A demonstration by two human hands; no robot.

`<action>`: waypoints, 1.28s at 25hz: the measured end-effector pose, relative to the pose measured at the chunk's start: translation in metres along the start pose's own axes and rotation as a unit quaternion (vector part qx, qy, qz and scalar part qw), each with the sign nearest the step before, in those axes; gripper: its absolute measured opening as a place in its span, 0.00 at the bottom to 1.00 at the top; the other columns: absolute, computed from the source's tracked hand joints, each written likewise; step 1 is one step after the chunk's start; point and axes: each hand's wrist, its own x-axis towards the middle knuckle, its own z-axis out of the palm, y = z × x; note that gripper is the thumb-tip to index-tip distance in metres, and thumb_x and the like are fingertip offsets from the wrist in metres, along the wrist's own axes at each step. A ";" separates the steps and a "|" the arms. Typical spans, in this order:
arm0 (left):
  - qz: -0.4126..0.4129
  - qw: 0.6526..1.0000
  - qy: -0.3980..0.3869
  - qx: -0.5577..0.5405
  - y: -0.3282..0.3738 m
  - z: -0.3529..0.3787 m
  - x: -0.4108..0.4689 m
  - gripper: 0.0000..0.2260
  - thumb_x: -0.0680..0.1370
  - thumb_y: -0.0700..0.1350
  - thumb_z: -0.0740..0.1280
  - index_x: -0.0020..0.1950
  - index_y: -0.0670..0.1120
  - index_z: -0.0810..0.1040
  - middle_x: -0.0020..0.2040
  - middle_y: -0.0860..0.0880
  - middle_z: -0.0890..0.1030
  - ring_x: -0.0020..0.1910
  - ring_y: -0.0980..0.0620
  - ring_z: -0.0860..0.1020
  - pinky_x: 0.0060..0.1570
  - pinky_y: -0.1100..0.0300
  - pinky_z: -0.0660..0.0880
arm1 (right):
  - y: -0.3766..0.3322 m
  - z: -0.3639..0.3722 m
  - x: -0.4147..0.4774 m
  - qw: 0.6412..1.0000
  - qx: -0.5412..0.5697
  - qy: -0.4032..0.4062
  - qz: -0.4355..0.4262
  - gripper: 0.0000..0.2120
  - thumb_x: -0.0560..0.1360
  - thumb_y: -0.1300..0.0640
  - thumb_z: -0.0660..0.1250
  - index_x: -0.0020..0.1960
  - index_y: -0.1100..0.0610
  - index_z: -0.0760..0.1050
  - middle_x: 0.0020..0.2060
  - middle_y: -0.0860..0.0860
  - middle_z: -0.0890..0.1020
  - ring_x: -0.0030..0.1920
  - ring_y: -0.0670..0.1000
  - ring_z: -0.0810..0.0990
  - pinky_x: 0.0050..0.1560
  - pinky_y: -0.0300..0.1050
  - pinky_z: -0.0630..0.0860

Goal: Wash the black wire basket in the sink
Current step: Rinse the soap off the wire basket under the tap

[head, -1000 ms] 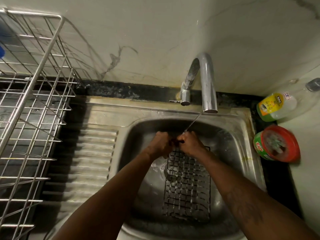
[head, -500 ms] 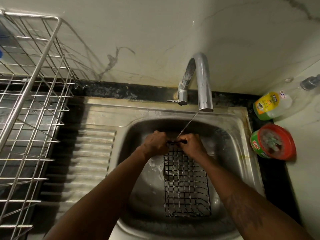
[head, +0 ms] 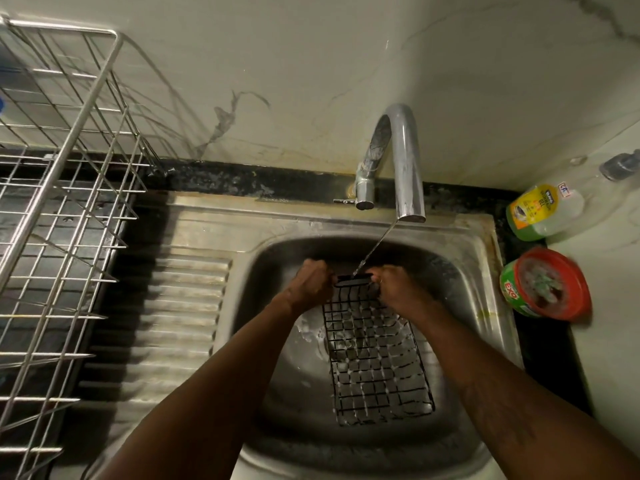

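Both hands, left hand [head: 311, 284] and right hand [head: 398, 289], grasped the soapy basket [head: 377, 358] under the tap [head: 401, 161] stream; rinsing seemed underway; next, probably turning it.

Dim warm light, deep shadows in sink [head: 478, 258], soft blur, wide-angle edge bending

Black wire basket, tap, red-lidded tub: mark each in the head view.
black wire basket [head: 377, 358], head view, middle of its wire grid inside the sink.
tap [head: 407, 168], head view, the spout's downward leg.
red-lidded tub [head: 550, 284], head view, centre of its lid.
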 end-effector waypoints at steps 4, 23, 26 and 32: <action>-0.023 0.999 -0.021 0.007 0.001 0.003 0.004 0.10 0.79 0.41 0.66 0.42 0.41 0.84 0.35 0.48 0.80 0.32 0.55 0.76 0.29 0.72 0.64 | -0.018 0.005 0.009 1.000 0.001 -0.017 -0.001 0.19 0.80 0.64 0.63 0.62 0.44 0.80 0.52 0.49 0.82 0.49 0.48 0.79 0.51 0.46 0.77; -0.015 1.000 0.018 0.015 -0.014 -0.012 -0.008 0.07 0.78 0.37 0.65 0.50 0.42 0.84 0.40 0.47 0.83 0.40 0.50 0.82 0.38 0.64 0.73 | -0.057 0.016 0.015 0.990 0.096 -0.009 -0.102 0.31 0.76 0.69 0.60 0.68 0.39 0.72 0.65 0.48 0.79 0.64 0.54 0.78 0.62 0.55 0.78; -0.013 0.999 0.042 0.025 -0.022 -0.019 -0.013 0.07 0.76 0.36 0.66 0.47 0.41 0.84 0.42 0.44 0.85 0.40 0.49 0.81 0.38 0.61 0.72 | -0.064 0.016 0.014 0.980 0.073 0.010 -0.184 0.28 0.79 0.69 0.61 0.70 0.42 0.73 0.68 0.47 0.78 0.66 0.50 0.76 0.65 0.49 0.76; -0.056 0.998 0.042 0.007 -0.019 -0.010 -0.017 0.10 0.82 0.41 0.62 0.45 0.42 0.81 0.32 0.54 0.76 0.28 0.59 0.75 0.25 0.71 0.69 | -0.028 0.009 0.016 0.990 0.119 0.033 0.062 0.13 0.84 0.50 0.57 0.58 0.49 0.80 0.52 0.56 0.82 0.51 0.55 0.81 0.55 0.55 0.78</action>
